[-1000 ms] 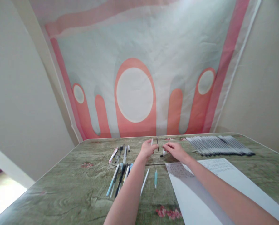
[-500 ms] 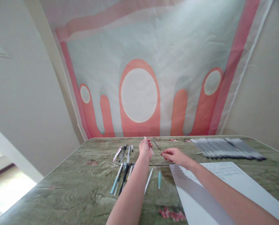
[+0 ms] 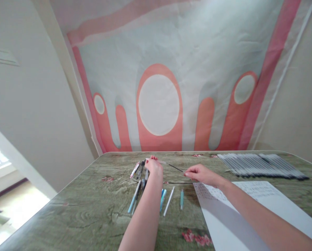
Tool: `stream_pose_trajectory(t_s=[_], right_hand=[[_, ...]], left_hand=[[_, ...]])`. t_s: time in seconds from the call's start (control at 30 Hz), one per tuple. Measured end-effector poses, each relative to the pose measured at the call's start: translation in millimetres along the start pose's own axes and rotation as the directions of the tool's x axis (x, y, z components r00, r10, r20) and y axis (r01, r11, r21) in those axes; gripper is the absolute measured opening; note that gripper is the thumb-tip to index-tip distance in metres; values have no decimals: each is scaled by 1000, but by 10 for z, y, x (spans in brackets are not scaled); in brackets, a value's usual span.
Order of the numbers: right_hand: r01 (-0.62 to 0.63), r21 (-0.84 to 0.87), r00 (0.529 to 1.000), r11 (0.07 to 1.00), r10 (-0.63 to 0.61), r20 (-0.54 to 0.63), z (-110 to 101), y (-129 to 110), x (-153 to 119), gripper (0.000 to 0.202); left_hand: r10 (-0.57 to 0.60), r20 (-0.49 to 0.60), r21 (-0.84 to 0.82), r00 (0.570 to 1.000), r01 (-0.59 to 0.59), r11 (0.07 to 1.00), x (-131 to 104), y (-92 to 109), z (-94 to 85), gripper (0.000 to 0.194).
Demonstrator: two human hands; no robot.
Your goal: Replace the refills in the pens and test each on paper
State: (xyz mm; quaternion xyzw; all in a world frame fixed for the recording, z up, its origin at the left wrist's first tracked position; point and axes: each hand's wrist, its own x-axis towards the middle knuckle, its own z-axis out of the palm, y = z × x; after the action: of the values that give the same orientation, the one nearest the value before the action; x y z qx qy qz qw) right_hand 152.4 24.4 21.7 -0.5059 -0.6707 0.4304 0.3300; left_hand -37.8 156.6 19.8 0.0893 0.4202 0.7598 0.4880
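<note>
Pen refill (image 3: pixel 175 167), thin and dark, slanted above the wood-grain table (image 3: pixel 88 205) between the two bare hands. Its nearer end was at the right hand (image 3: pixel 200 174), thumb and forefinger pinched together on it, the other fingers curled under. Its farther end pointed at a pale, see-through pen barrel (image 3: pixel 162 161) in the left hand (image 3: pixel 154 165) — whether the tip sat inside the barrel or only met it, I could not tell. The left fingers were curled closed around the barrel, though the wrist hid part of the grip.

Just left of the left hand lay a pink-and-white pen (image 3: pixel 135 170) beside some dark pens, and nearer the camera a white-and-blue pen (image 3: pixel 134 197), with others partly hidden behind the left forearm. To the right of that forearm were a light blue pen (image 3: pixel 163 198), a slim white pen (image 3: pixel 169 201) and, a little apart, a short teal pen (image 3: pixel 182 199).

The right forearm crossed over a sheet of paper (image 3: pixel 224 223) with handwriting along its far edge. Beyond the sheet — well apart from both hands — a row of clear pens with dark ends (image 3: pixel 260 165) lay side by side.
</note>
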Motion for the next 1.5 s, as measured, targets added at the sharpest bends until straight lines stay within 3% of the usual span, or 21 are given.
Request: stream_pose_trajectory(t_s=[0.17,0.27,0.57,0.67,0.77,0.9,1.0,1.13,1.23,1.37,1.5], right_hand=[[-11,39,1000,999,10,9,-2,0,5,36],[-9,54,1000,998,8,11,0,-2,3,36],[19,67,1000,998,-19,-1,-14,30,32,35],[69,86,988,994,-56,-144,-26,82,78,34],[148,67,927,987,-115,-358,-52,118,120,32],[204,-12,824,979,-178,-537,-102,108,132,32],[213,-16,799,977,-183,-573,-135,91,119,33],[207,-24,816,978,-187,-547,-171,132,103,33],[205,-304,830,930,-330,-449,-181,220,93,27],[296,-663,841,688,-516,-160,-147,320,83,14],[321,-801,848,506,-530,5,-61,348,86,13]], left_hand=[[11,-31,-38,999,-13,999,1,12,0,32],[8,-30,-61,1000,-10,998,-27,11,-2,17],[-29,61,-84,998,34,996,-219,-72,28,18],[-76,101,-71,992,84,994,-333,-154,41,14],[-163,178,-31,971,171,985,-478,-262,39,11],[-323,306,35,896,329,944,-692,-424,30,7],[-407,349,57,844,414,909,-790,-517,26,9],[-434,316,30,843,449,893,-753,-550,17,12],[-427,277,11,861,442,897,-657,-548,-7,14],[-411,249,8,877,422,906,-583,-585,-56,16],[-381,263,0,887,395,919,-581,-638,-93,17]])
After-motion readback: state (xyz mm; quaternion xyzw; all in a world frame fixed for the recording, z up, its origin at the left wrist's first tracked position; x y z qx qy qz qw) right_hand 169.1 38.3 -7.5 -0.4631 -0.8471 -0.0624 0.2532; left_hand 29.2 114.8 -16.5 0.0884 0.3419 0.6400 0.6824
